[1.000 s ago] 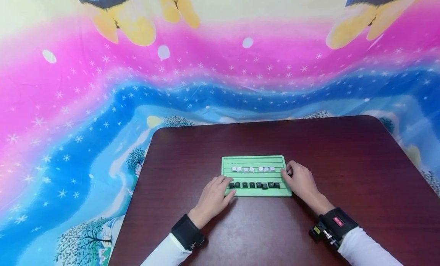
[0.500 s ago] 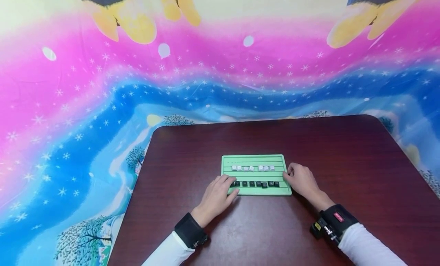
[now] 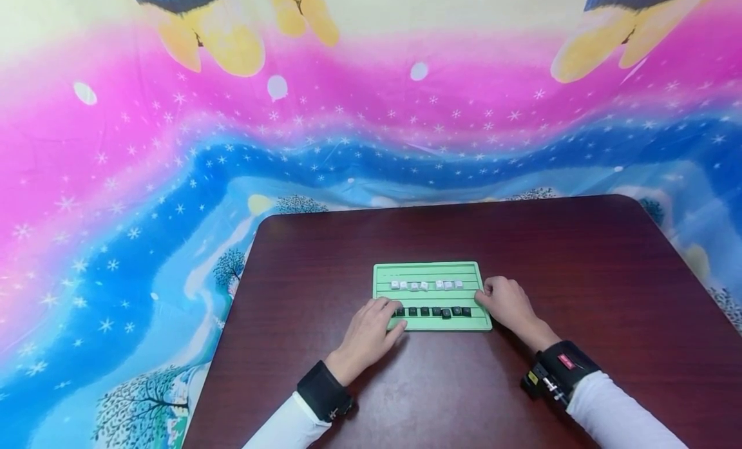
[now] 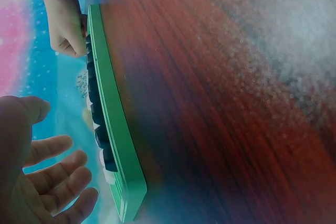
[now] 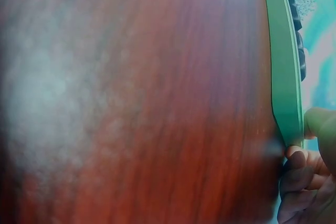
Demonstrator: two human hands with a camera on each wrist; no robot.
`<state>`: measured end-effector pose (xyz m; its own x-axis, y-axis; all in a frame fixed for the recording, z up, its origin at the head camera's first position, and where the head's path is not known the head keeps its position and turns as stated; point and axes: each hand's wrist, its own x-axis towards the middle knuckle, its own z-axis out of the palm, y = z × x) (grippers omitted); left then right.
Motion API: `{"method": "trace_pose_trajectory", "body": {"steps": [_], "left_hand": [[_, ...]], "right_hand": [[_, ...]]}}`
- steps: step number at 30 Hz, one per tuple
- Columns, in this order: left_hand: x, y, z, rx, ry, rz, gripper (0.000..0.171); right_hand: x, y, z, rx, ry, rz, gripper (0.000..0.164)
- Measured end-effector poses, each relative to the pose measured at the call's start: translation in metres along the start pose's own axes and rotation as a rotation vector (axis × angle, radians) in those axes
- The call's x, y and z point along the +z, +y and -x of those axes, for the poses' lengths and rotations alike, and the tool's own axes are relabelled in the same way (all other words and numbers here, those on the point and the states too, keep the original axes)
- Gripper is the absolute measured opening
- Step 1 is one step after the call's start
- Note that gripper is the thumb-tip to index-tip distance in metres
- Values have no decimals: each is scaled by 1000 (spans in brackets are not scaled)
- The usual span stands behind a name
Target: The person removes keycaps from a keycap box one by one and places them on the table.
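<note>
A green grooved board (image 3: 429,270) lies on the table with two rows of small keycaps. White keycaps (image 3: 414,286) sit in the upper row, black keycaps (image 3: 425,312) in the lower one. My left hand (image 3: 365,333) is over the board's lower left corner, its fingers overlapping the leftmost black keycaps. In the left wrist view its fingers (image 4: 60,174) are loosely spread with nothing between them. At the board's right edge, my right hand (image 3: 510,304) pinches the rim; the right wrist view has its thumb (image 5: 317,121) on top and curled fingers below.
The dark red wooden table (image 3: 324,249) surrounds the board on all sides. Behind it hangs a colourful printed cloth (image 3: 371,120) that meets the table's back edge. Black camera straps (image 3: 324,391) circle both wrists.
My left hand has shifted slightly right over the black row, covering more of its left end. The right hand stays at the board's right edge, its fingers drawn closer together.
</note>
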<state>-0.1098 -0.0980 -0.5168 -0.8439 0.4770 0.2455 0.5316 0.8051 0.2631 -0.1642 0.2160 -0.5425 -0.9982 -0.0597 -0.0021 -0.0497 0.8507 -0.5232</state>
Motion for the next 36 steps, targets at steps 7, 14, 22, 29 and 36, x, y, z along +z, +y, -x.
{"method": "trace_pose_trajectory", "body": {"steps": [7,14,22,29,36], "left_hand": [[1,4,-1,6,-10,11,35],[2,7,-3,-1,-15,20,35],[4,10,-6,4,-16,11,35],[2,16,-10,17,-28,2,36],[0,21,-17,44,-25,-24,35]], "right_hand": [[4,-1,-4,-11,-3,7,39],[6,-2,-7,-19,-3,16,39],[4,0,-9,-22,-35,3,40],[2,1,-11,-32,-47,21,40],[1,-1,-13,-37,-81,44,38]]}}
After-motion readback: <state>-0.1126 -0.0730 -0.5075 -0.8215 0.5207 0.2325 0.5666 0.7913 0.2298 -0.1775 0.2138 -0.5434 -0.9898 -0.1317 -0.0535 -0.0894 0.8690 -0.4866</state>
